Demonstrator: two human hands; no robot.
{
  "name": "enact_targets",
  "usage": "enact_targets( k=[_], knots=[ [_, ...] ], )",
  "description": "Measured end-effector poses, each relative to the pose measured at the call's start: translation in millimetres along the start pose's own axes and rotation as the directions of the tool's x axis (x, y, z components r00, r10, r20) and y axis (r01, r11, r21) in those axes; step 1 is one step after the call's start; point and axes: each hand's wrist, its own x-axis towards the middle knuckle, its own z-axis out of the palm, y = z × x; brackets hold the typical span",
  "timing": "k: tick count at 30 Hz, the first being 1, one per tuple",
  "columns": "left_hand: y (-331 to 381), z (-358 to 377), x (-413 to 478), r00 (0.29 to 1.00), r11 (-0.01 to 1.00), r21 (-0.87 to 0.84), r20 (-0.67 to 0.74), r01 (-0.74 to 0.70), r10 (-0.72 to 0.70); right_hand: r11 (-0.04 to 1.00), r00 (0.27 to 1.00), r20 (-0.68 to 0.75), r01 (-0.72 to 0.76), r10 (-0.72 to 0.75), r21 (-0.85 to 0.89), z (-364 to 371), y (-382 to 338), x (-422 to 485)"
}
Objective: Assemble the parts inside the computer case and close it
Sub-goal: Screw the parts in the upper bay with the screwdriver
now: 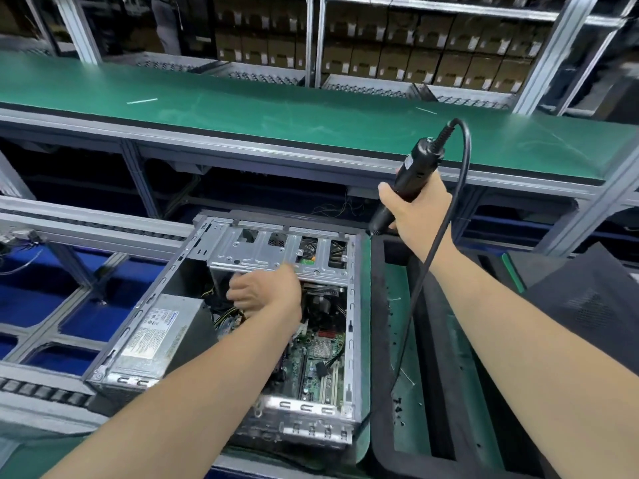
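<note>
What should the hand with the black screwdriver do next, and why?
Probably lower the electric screwdriver, gripped by the right hand, toward the metal drive cage where the left hand touches. Its tip hangs beyond the open computer case, driving nothing.

The computer case (276, 250) lies on a green mat (364, 340).

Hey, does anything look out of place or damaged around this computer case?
Nothing looks damaged. The computer case lies open on its side. The only oddity is a few pale scraps scattered on the green mat right of it.
</note>
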Motion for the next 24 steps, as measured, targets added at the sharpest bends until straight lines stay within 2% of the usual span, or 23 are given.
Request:
enact_targets(
  k=[2, 4, 5, 7, 9, 10, 11, 13, 15, 17, 19, 21, 22, 23, 24],
  knots=[
    [3.5, 2.7, -23.8, 0.982, 0.986, -0.02, -0.096, -0.168, 0.165, 0.999, 0.999, 0.002, -0.033, 0.033, 0.033, -18.5, 14.1, -4.5],
    [-3.1, 10.3, -53.3, 0.904, 0.902, -0.062, -0.07, -0.426, 0.422, 0.995, 0.997, 0.009, -0.078, 0.077, 0.058, -38.0, 34.4, -13.4],
    [-6.7, 15.6, -69.3, 0.84, 0.837, -0.073, -0.013, -0.542, 0.542, 0.994, 0.995, 0.02, -0.095, 0.094, 0.047, -47.6, 45.0, -18.8],
    [-13.1, 31.4, -98.9, 0.685, 0.714, -0.136, 0.206, -0.687, 0.698, 0.994, 0.994, 0.041, -0.105, 0.105, 0.003, -66.3, 67.7, -31.5],
    [-16.9, 46.9, -119.8, 0.535, 0.662, -0.195, 0.447, -0.724, 0.717, 0.998, 0.996, 0.068, -0.062, 0.061, 0.007, -82.5, 88.7, -46.1],
    [-20.6, 56.2, -129.5, 0.499, 0.675, -0.194, 0.536, -0.712, 0.681, 0.998, 0.996, 0.078, -0.049, 0.046, 0.026, -91.4, 100.7, -54.0],
    [-26.2, 66.0, -137.5, 0.501, 0.717, -0.184, 0.6, -0.672, 0.624, 0.999, 0.995, 0.093, -0.041, 0.04, 0.015, -100.0, 111.7, -61.4],
    [-41.6, 85.2, -150.5, 0.579, 0.846, -0.138, 0.671, -0.515, 0.462, 0.998, 0.992, 0.119, -0.034, 0.04, -0.049, -115.4, 133.8, -77.3],
    [-58.5, 101.6, -157.1, 0.675, 0.938, -0.086, 0.673, -0.336, 0.303, 0.996, 0.985, 0.16, -0.053, 0.064, -0.07, -127.8, 156.4, -91.9],
    [-74.1, 111.7, -158.6, 0.735, 0.966, -0.049, 0.64, -0.253, 0.225, 0.99, 0.974, 0.206, -0.074, 0.098, -0.121, -137.8, 182.0, -101.3],
    [-88.9, 113.7, -157.0, 0.772, 0.969, -0.027, 0.599, -0.246, 0.213, 0.964, 0.955, 0.285, 0.001, 0.078, -0.268, -140.1, 201.2, -112.5],
    [-104.3, 110.6, -152.5, 0.79, 0.959, -0.009, 0.564, -0.284, 0.239, 0.937, 0.939, 0.343, 0.118, 0.002, -0.328, -139.5, 219.6, -121.2],
    [-111.4, 108.6, -148.7, 0.793, 0.945, 0.006, 0.546, -0.327, 0.271, 0.955, 0.956, 0.293, 0.076, 0.012, -0.285, -137.6, 224.8, -125.3],
    [-119.1, 106.5, -144.0, 0.791, 0.924, 0.03, 0.528, -0.381, 0.309, 0.983, 0.964, 0.252, -0.042, 0.086, -0.176, -133.3, 228.9, -127.2],
    [-126.4, 104.5, -139.0, 0.785, 0.897, 0.061, 0.512, -0.438, 0.349, 0.996, 0.968, 0.239, -0.065, 0.079, -0.067, -129.7, 238.7, -130.2]
  ],
)
